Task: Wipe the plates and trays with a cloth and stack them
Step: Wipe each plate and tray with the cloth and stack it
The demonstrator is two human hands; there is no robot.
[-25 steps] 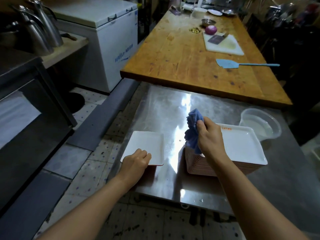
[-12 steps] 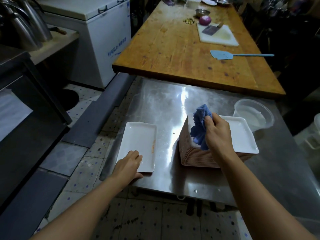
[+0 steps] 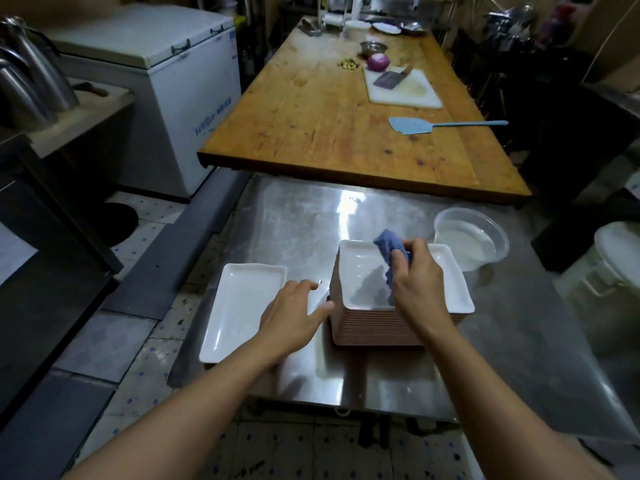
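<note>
I am between plates: my right hand (image 3: pixel 417 285) grips the bunched blue cloth (image 3: pixel 390 244) over the top plate (image 3: pixel 360 271) of the tall stack (image 3: pixel 377 329), which sits at about five o'clock on the steel table (image 3: pixel 294 216). The cloth hangs over the plate's middle, and I cannot tell whether it touches the surface or only casts the grey shadow under it. My left hand (image 3: pixel 294 315) is relaxed and spread, holding nothing, hovering over the right edge of the single white plate (image 3: pixel 239 306) lying flat at about seven o'clock on the table, just beside the stack. Its fingertips point toward the stack's near corner.

As I judge it, the single plate is the start of the wiped pile, and the step in hand is wiping the top plate. Next, my left hand needs to steady or lift that plate by its left rim while the cloth sweeps across it; then the plate goes squarely onto the single one, edges matched so the new pile does not slide on the slick steel.

Much is hard to read. My right wrist hides the stack's near right corner, so I cannot count the plates. The clear tub (image 3: pixel 471 237) at three o'clock holds something cloudy. I see no trays apart from these plates. The wooden counter (image 3: pixel 311 126) at twelve o'clock carries kitchen things too small to matter here.
</note>
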